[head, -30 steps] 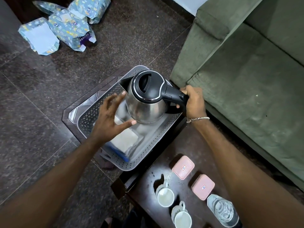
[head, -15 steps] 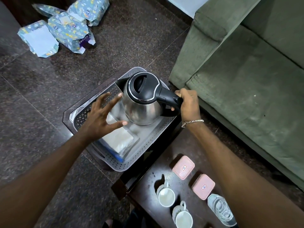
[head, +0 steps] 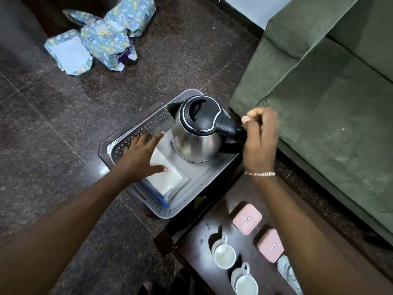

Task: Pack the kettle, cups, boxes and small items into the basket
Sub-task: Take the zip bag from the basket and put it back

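The steel kettle with a black lid and handle stands upright in the far end of the grey perforated basket. My right hand is blurred, just right of the handle, fingers loosely curled and holding nothing. My left hand is spread open over a white packet lying in the basket beside the kettle. Two pink boxes and two white cups sit on the dark table near me.
The basket rests on a dark low stand on the granite floor. A green sofa fills the right side. Blue patterned packages lie on the floor at the far left. A clear glass item sits by the pink boxes.
The kettle has come down to rest in the basket. My right hand has let go of its handle and pulled back. My left hand has dropped from the kettle's side onto the white packet.
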### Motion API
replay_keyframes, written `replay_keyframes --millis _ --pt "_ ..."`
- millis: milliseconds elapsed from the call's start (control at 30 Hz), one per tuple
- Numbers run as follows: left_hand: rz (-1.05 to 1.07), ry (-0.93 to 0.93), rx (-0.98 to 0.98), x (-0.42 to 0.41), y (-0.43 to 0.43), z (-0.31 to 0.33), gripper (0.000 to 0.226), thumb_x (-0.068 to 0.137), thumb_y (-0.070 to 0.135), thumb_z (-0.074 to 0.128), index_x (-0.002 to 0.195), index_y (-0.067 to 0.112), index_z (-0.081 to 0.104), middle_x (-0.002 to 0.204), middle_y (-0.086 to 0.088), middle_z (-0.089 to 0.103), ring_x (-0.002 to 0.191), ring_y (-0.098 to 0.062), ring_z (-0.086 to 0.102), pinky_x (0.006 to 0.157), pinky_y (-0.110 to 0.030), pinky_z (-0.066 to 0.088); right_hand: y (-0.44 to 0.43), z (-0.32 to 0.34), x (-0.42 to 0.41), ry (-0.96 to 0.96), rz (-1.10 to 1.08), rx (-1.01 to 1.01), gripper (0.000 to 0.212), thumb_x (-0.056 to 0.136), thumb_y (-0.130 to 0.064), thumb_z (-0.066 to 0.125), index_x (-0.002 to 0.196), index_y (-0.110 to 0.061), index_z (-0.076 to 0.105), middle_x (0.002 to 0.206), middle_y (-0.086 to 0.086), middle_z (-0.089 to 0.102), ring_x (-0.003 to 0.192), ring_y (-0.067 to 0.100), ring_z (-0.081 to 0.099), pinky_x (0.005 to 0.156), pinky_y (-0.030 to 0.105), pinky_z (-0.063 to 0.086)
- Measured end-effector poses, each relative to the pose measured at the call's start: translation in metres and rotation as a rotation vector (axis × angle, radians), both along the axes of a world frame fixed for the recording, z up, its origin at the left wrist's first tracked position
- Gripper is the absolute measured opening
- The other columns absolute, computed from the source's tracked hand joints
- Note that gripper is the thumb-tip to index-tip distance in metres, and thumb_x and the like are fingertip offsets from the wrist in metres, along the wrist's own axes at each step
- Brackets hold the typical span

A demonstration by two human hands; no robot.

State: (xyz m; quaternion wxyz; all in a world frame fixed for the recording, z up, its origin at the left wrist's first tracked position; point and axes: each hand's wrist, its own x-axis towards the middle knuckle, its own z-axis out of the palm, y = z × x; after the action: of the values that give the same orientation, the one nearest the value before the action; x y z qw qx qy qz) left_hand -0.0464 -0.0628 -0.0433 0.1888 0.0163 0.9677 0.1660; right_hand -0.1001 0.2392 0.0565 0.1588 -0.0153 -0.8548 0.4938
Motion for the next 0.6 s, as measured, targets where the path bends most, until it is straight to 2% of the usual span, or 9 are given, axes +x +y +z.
replay_keyframes --millis 67,133,200,300,400,500,533,600 --pt "0.012 -0.045 -0.097 0.002 0.0 0.0 0.118 0.063 0.067 0.085 0.156 0.032 0.022 0.153 -0.016 0.036 0.138 -0.041 0.039 0.099 -0.067 0.047 -0.018 0.009 0.03 0.12 0.019 0.024 0.016 0.1 -0.031 0.052 0.093 -0.017 0.051 0.09 0.005 0.052 0.085 0.027 0.049 0.08 0.046 0.042" --pt "0.032 -0.078 -0.169 0.004 0.002 0.0 0.119 0.061 0.062 0.09 0.154 0.026 0.024 0.148 -0.02 0.039 0.134 -0.043 0.041 0.099 -0.064 0.047 -0.046 0.008 0.065 0.142 0.158 0.002 0.022 0.103 -0.035 0.049 0.094 -0.016 0.05 0.09 0.003 0.048 0.083 0.027 0.048 0.077 0.041 0.042" --pt "0.094 -0.124 -0.223 0.005 0.005 -0.001 0.123 0.059 0.059 0.092 0.154 0.021 0.024 0.142 -0.025 0.042 0.132 -0.046 0.042 0.1 -0.062 0.044 -0.078 -0.006 0.101 0.073 0.322 0.073 0.021 0.101 -0.031 0.053 0.092 -0.012 0.053 0.09 0.002 0.048 0.082 0.025 0.048 0.075 0.04 0.043" --pt "0.218 -0.189 -0.232 0.001 0.006 -0.002 0.114 0.059 0.055 0.094 0.142 0.011 0.031 0.134 -0.027 0.056 0.127 -0.048 0.049 0.098 -0.057 0.043 -0.113 -0.034 0.137 -0.192 0.475 0.284 0.016 0.094 -0.029 0.06 0.098 -0.014 0.056 0.097 0.002 0.054 0.089 0.025 0.052 0.078 0.045 0.049" --pt "0.316 -0.222 -0.11 -0.006 0.002 0.003 0.094 0.069 0.043 0.094 0.134 0.002 0.04 0.125 -0.027 0.066 0.119 -0.044 0.06 0.093 -0.047 0.049 -0.129 -0.057 0.148 -0.411 0.506 0.48 0.035 0.088 -0.033 0.06 0.119 -0.017 0.057 0.115 0.006 0.056 0.106 0.03 0.054 0.087 0.05 0.051" --pt "0.382 -0.25 0.039 -0.007 -0.003 0.016 0.075 0.075 0.028 0.092 0.133 0.002 0.051 0.127 -0.022 0.067 0.118 -0.039 0.063 0.091 -0.04 0.049 -0.132 -0.067 0.147 -0.463 0.515 0.601 0.063 0.082 -0.036 0.067 0.139 -0.017 0.047 0.129 0.007 0.053 0.116 0.032 0.051 0.092 0.05 0.048" --pt "0.412 -0.255 0.097 -0.006 -0.005 0.022 0.065 0.075 0.025 0.092 0.126 0.006 0.058 0.123 -0.018 0.069 0.114 -0.036 0.064 0.088 -0.037 0.049 -0.132 -0.068 0.145 -0.462 0.521 0.627 0.07 0.081 -0.036 0.069 0.144 -0.017 0.043 0.132 0.007 0.051 0.117 0.032 0.051 0.093 0.05 0.046" --pt "0.492 -0.265 0.219 -0.004 -0.008 0.036 0.035 0.074 0.021 0.092 0.098 0.016 0.066 0.106 -0.011 0.073 0.095 -0.029 0.067 0.072 -0.031 0.048 -0.131 -0.065 0.139 -0.468 0.529 0.635 0.076 0.081 -0.034 0.071 0.148 -0.018 0.038 0.136 0.007 0.05 0.118 0.032 0.051 0.096 0.05 0.044"
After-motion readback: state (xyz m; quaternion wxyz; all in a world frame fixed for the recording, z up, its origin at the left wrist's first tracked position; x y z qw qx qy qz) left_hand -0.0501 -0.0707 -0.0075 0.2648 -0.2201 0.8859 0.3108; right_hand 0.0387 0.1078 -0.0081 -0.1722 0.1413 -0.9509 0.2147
